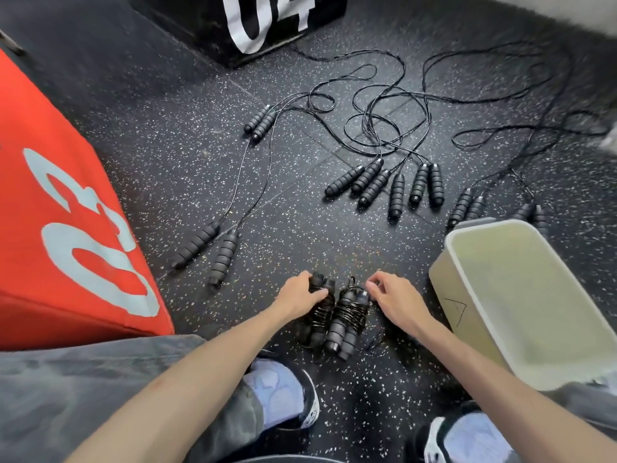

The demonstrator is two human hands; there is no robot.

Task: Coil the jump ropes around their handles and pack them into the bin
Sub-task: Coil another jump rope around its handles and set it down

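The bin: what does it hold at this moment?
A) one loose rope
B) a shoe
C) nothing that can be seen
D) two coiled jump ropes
C: the bin shows only its bare pale inside, while the two coiled jump ropes lie on the floor between the left hand and the right hand.

red box (pixel 66 212), black box (pixel 240 25), perhaps foam

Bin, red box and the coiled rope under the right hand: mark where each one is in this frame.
bin (pixel 467 240): head view, on its white rim at the far corner.
red box (pixel 40 208): head view, on its red top face beside the printed number.
coiled rope (pixel 349 312): head view, on the cord wraps round the handles.
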